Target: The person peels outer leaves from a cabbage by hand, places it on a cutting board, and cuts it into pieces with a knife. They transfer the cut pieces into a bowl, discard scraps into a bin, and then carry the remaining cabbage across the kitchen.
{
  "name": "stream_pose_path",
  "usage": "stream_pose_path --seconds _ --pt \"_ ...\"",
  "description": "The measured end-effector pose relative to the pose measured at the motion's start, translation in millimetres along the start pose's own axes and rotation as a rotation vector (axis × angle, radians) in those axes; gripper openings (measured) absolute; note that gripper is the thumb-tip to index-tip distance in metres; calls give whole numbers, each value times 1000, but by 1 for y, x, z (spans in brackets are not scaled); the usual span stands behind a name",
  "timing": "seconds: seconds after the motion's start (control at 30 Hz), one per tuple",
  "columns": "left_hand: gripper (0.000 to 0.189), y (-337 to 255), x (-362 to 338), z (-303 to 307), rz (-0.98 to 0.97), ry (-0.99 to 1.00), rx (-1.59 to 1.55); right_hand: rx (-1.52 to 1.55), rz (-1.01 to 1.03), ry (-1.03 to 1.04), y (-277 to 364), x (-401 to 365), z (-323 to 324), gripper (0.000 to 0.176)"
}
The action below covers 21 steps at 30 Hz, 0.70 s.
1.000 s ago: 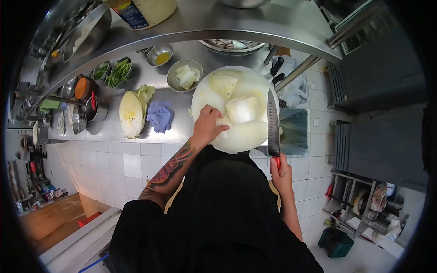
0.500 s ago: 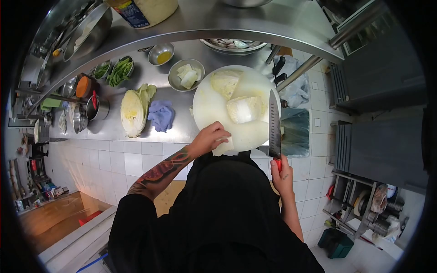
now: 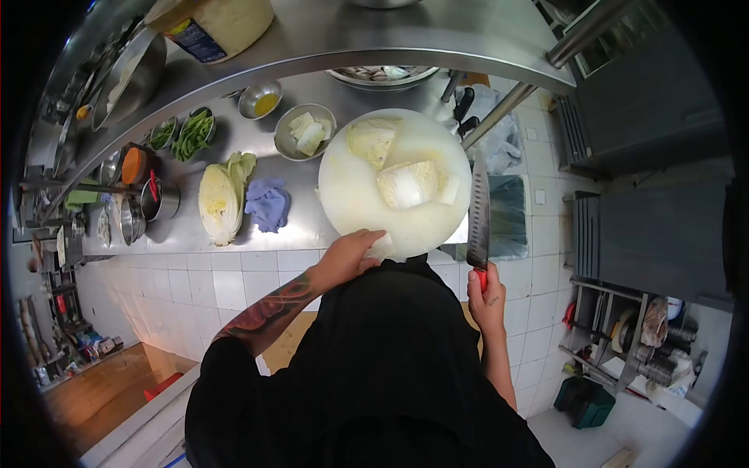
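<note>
My right hand is wrapped round the red handle of a large knife, its blade pointing away from me beside the right edge of a round white cutting board. At the board's near edge, my left hand is closed on a pale piece of cabbage. A thick cut chunk of napa cabbage lies mid-board with a small piece at its right side. Behind it rests a leafy cabbage wedge. A metal bowl with cut pieces stands to the board's left.
Left on the steel counter lie a halved napa cabbage and a blue cloth. Bowls of green vegetables and yellow liquid stand farther back. A steel shelf overhangs the counter; knife handles stick up at right.
The view has shifted slightly, moving the board and counter a little left in the picture. Both hands keep their holds, the left on the cabbage piece and the right on the knife.
</note>
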State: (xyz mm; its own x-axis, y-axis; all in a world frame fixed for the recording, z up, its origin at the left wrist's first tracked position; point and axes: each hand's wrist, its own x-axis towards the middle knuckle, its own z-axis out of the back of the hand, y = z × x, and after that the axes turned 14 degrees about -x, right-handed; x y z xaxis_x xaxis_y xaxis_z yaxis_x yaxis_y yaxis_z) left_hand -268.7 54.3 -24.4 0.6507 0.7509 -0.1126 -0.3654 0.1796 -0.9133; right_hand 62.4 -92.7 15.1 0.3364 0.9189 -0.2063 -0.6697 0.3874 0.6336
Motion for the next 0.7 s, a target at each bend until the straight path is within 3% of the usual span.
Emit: stream_pose_path --seconds 0.13,0.2,0.3,0.37,0.4,0.47,0.53,0.6,0.63,0.7 --pt "50 -13 4 -7 29 -54 92 -63 -40 19 3 0 2 34" --pt "38 -18 3 -6 -75 -113 225 -41 -51 45 8 2 4 34" --pt "37 8 -1 4 -121 -45 123 -22 24 11 4 5 4 33" --pt "43 15 8 31 153 -145 -54 -4 1 18 7 6 8 33" --pt "49 30 14 54 48 -271 -44 13 -19 27 8 6 9 33" --pt "51 -10 26 112 298 -546 -45 16 -24 25 3 8 6 32" --pt "58 6 47 169 144 -766 -193 16 -25 26 3 10 5 31" --pt "66 11 68 202 -53 -814 -550 -61 -1 69 5 12 4 31" --pt "66 31 75 211 -54 -816 -549 -61 1 69 6 12 2 31" --pt "74 76 90 217 -34 -867 563 -98 -9 83 4 13 -4 31"
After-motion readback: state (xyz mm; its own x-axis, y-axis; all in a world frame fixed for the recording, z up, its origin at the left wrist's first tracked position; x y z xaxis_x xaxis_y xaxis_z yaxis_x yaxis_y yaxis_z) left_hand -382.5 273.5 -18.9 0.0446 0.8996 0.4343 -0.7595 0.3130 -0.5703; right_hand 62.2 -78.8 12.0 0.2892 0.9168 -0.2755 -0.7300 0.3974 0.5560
